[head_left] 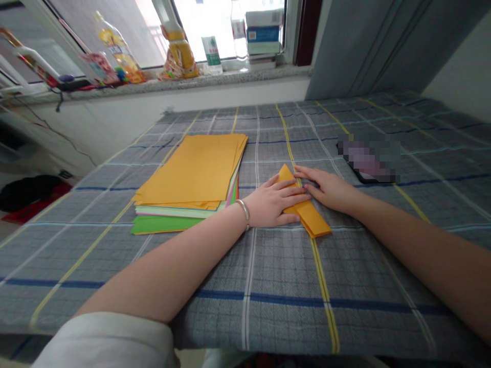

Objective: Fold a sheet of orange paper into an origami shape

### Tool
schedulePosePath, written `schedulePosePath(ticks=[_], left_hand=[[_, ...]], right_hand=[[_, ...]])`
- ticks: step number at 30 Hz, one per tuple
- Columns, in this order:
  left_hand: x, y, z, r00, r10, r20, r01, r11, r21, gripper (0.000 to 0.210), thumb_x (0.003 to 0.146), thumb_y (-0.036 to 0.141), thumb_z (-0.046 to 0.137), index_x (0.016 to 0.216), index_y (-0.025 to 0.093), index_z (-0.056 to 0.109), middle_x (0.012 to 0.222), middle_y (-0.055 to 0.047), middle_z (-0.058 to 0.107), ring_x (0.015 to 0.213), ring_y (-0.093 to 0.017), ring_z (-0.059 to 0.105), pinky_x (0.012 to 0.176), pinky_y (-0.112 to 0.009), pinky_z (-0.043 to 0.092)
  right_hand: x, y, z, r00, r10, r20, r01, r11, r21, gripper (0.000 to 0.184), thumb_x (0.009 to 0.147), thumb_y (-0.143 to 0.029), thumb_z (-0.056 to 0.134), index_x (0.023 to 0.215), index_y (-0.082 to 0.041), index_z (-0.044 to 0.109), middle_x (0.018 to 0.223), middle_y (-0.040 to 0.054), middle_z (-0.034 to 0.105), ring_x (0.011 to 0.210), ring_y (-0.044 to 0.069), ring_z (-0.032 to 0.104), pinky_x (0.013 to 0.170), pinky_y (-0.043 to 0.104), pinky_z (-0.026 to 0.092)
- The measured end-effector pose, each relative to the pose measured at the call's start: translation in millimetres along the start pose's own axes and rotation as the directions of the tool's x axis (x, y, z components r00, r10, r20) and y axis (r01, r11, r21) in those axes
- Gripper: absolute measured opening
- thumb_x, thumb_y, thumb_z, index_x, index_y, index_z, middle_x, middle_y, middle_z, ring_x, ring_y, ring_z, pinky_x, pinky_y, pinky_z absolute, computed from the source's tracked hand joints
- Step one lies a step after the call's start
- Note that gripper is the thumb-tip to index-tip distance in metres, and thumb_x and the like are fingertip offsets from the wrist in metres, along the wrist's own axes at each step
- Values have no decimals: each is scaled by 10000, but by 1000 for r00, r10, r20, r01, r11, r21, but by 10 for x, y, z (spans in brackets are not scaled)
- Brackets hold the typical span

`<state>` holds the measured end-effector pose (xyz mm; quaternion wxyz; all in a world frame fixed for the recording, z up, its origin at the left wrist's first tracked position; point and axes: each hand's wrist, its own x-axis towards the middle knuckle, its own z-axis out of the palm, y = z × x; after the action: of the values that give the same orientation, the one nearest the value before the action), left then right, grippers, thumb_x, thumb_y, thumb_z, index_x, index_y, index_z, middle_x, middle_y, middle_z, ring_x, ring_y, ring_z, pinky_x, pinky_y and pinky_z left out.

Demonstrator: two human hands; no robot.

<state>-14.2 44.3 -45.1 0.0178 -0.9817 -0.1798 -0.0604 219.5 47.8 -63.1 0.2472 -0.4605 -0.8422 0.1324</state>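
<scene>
A folded piece of orange paper [315, 219] lies on the checked cloth, with a pointed end away from me and a narrow layered strip toward me. Across its middle rests my left hand [274, 202], palm down with the fingers stretched out and slightly spread. A silver bangle circles that wrist. My right hand [326, 188] lies along the paper's right side, fingers extended and their tips at its edge. Part of the paper is hidden beneath the left fingers. Left of my hands sits a stack of coloured paper [195, 168], orange on top, with green and white sheets showing below.
The grey checked cloth [192, 317] covers the surface under everything. A phone with a blurred screen [368, 161] lies to the right. Bottles [184, 53], boxes [264, 33] and packets stand on the windowsill at the back. A grey curtain [356, 46] hangs at the back right.
</scene>
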Motion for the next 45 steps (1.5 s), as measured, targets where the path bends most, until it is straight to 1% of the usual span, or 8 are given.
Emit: schedulePosePath(ticks=[8,13,15,20,25,29,34,45], left_hand=[[-15,26,27,947,-320,-40,319,947,-32,592,1023,527,445,1502,180,463,1502,-134,523,1453,-352,394,1192,-585,299],[-4,0,42,931,-365,-18,364,931,-36,549,1047,481,418,1505,180,448,1553,-115,489,1472,-329,386,1216,-578,273],[-7,-5,43,921,-389,-26,388,921,-35,509,1058,435,402,1479,160,474,1554,-112,488,1468,-317,396,1222,-560,276],[-23,-40,70,934,-346,-88,330,931,-158,449,1016,337,498,1400,105,490,1504,-160,528,1431,-292,456,1207,-503,343],[-33,-36,67,942,-286,-178,237,938,-254,219,966,174,510,1180,138,537,1453,-175,559,1318,-276,565,1129,-510,442],[-35,-27,34,962,-235,-141,207,960,-188,144,989,165,476,1105,158,561,1531,-164,482,1359,-300,528,1118,-571,433],[-47,-57,18,976,-129,-178,125,992,-29,149,996,183,496,1086,177,613,1458,-139,561,1316,-284,560,1104,-564,438],[-76,-6,-66,968,2,-249,72,955,286,249,1035,309,492,1048,199,715,1306,-84,665,1095,-242,660,953,-420,543]], right_hand=[[-82,-59,-156,993,-117,-4,116,987,109,460,961,-422,514,1366,-229,616,1357,121,666,1228,287,627,1062,520,486],[-130,-112,-207,956,-279,92,274,960,65,746,728,-502,800,1398,-255,584,1329,110,670,1195,313,628,1032,502,498],[-150,-146,-185,957,-267,113,271,962,-22,738,753,-449,791,1425,-253,557,1373,113,648,1242,317,602,1059,511,474],[-153,-205,-142,959,-264,100,272,959,-77,501,898,-373,633,1369,-210,582,1337,122,666,1205,285,622,1031,475,492],[-133,-222,-162,980,-193,43,197,976,-93,269,915,-280,558,1158,-208,648,1126,94,728,1037,250,684,908,403,546],[-132,-225,-169,990,-137,24,138,986,-91,278,880,-215,548,1139,-236,646,1073,59,747,926,221,708,835,365,561],[-134,-205,-156,991,-132,25,133,986,-98,388,876,-195,538,1253,-233,621,1164,66,745,925,220,721,849,372,564],[-143,-244,-180,994,-105,16,106,991,-82,334,886,-213,538,1213,-232,607,1082,55,753,864,201,727,815,352,569]])
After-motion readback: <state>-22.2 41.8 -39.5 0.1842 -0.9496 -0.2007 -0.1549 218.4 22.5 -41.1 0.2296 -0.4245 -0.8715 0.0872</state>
